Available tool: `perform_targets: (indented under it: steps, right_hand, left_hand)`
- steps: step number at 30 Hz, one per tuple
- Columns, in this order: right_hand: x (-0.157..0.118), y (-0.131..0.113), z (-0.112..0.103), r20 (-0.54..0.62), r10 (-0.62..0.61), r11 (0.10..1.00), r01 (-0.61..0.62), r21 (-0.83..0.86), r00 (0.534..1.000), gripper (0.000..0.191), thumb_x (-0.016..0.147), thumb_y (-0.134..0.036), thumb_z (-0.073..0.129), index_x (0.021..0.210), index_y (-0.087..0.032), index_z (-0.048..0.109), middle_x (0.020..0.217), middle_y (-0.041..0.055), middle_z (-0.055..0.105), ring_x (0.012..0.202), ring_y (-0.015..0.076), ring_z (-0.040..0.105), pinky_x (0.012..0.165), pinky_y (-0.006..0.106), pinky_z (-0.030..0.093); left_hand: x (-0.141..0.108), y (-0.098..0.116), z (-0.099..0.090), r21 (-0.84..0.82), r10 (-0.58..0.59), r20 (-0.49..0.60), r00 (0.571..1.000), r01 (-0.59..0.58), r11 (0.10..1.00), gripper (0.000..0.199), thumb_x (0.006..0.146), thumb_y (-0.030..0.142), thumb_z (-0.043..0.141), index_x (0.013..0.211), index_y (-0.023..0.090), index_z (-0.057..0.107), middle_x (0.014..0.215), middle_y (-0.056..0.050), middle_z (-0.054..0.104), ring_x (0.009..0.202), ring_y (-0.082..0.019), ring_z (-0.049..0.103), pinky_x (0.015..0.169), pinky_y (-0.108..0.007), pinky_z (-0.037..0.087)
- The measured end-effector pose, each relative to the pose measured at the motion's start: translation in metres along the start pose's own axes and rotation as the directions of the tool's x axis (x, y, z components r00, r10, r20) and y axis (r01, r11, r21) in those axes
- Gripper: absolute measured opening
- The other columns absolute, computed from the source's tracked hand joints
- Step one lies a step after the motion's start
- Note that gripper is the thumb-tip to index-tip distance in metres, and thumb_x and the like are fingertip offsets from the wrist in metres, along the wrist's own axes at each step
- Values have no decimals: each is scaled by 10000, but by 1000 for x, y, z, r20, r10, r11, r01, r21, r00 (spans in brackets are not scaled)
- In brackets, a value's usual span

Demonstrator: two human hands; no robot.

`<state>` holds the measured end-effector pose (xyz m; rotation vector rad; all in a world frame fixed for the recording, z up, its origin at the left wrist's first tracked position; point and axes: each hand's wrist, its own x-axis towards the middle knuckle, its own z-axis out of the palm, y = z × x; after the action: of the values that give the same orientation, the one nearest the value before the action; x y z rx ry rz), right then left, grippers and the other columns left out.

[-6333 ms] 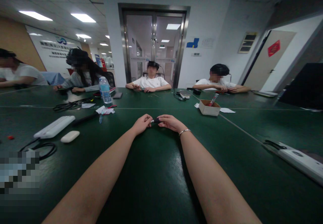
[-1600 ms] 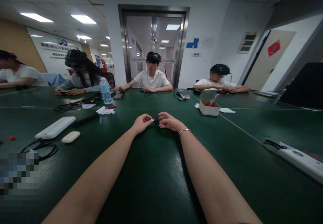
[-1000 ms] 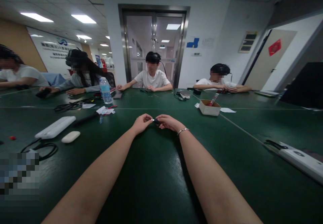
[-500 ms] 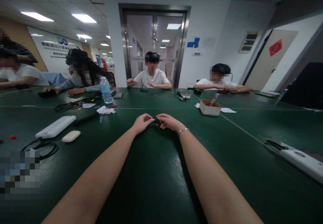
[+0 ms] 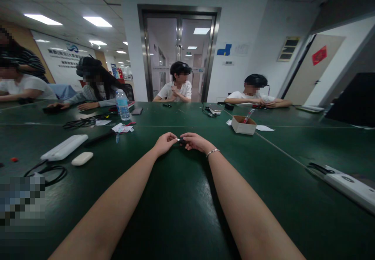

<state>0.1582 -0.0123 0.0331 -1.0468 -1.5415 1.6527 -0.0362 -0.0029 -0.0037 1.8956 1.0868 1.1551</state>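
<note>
A small black object with a silver end (image 5: 182,140), possibly a USB stick, is held between my two hands above the table. My right hand (image 5: 197,141), with a bracelet at its wrist, pinches the black body between thumb and fingers. From the other side my left hand (image 5: 164,142) closes thumb and fingertips at the silver end. The fingers cover much of the object, so its exact kind is hard to make out. Below both hands lies the dark green tabletop (image 5: 175,197).
To the left lie a white power bank (image 5: 65,147), a white oval case (image 5: 82,158) and black cables (image 5: 54,175). A water bottle (image 5: 122,105) stands farther back. A small open box (image 5: 243,125) is at right, a white device (image 5: 350,185) nearer. Several people sit around the table.
A little more of the silver end shows between my fingers. The person opposite has turned their head aside and brought their hands together. My arms have hardly moved.
</note>
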Motion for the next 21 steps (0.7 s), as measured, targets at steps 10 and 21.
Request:
perform_targets:
  steps: [10,21]
  right_hand:
    - [6,5,-5,53,-48,996,52,-75,997,328,735,57,546,1009,-123,557,689,-5,581,470,52,554,421,109,486]
    - [6,6,-5,108,-67,993,76,-87,992,313,716,66,545,971,-114,571,724,0,586,469,44,544,412,105,467]
  left_hand:
    - [-4,8,-1,115,-37,38,999,33,993,285,738,421,560,860,166,597,807,-41,623,729,-156,560,674,-272,430]
    - [-10,23,2,365,-73,45,996,52,930,471,843,527,287,704,195,591,683,-27,583,621,-158,505,568,-256,327]
